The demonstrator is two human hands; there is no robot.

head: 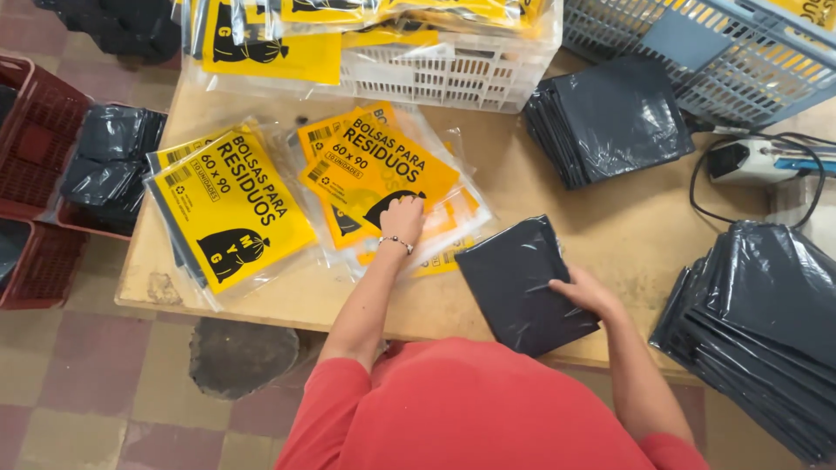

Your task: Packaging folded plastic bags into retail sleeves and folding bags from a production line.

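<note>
My left hand point(402, 219) rests fingers-down on the top clear sleeve with a yellow printed label point(374, 161), part of a loose pile on the wooden table point(627, 226). A bead bracelet circles that wrist. My right hand point(585, 292) grips the near right edge of a folded bundle of black plastic bags point(518, 283) lying flat near the table's front edge. Whether the left hand pinches the sleeve or only presses it cannot be told.
A second pile of yellow-labelled sleeves point(231, 213) lies at the left. Stacks of folded black bags sit at the back point(610, 117) and right point(766, 322). White point(444, 74) and grey point(697, 48) crates stand behind. A small white device with cable point(749, 161) and red baskets point(39, 165) flank the table.
</note>
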